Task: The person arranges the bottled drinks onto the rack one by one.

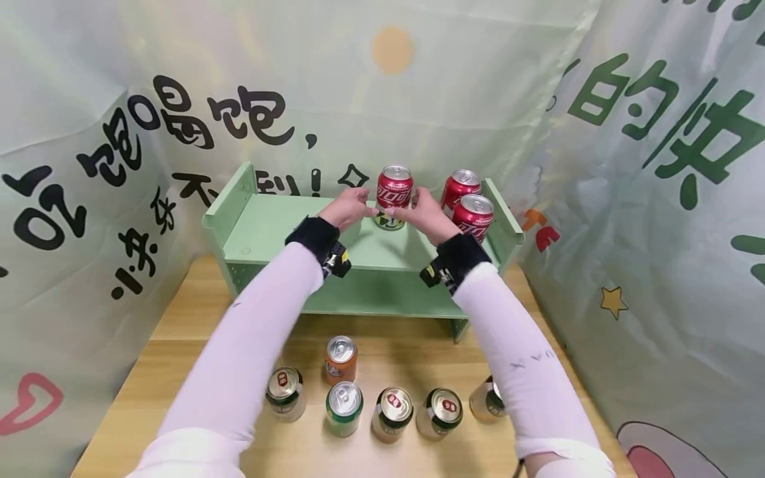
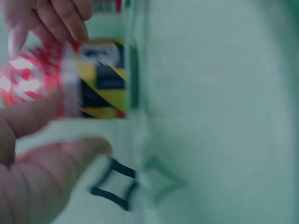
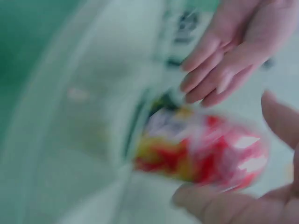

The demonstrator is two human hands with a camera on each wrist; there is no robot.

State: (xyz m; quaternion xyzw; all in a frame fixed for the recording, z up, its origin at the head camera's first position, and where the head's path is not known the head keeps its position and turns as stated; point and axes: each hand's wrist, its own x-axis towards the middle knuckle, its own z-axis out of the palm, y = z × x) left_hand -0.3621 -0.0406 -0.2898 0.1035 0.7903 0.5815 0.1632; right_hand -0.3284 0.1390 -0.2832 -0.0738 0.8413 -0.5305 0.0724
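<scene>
A red can (image 1: 394,187) with a yellow-and-black lower band is stood upright on the upper board of the green shelf (image 1: 287,219), between the left hand (image 1: 349,207) and the right hand (image 1: 427,216). On both hands the fingers are held apart around its sides, not clamped; whether the can is touched cannot be told, since the band's edges are covered by fingertips and the right wrist view is blurred.

At the shelf's right end, a rear red can (image 1: 465,178) is partly covered by a front red can (image 1: 475,212), whose lower part is hidden by the right arm.

On the bench (image 1: 185,332), an orange can (image 1: 341,362), a green can (image 1: 344,408) and three dark-topped cans (image 1: 392,414) are seen from above. A sixth can (image 1: 485,401) is cut off by the right sleeve (image 1: 522,358). Any contents are hidden by the lids.
</scene>
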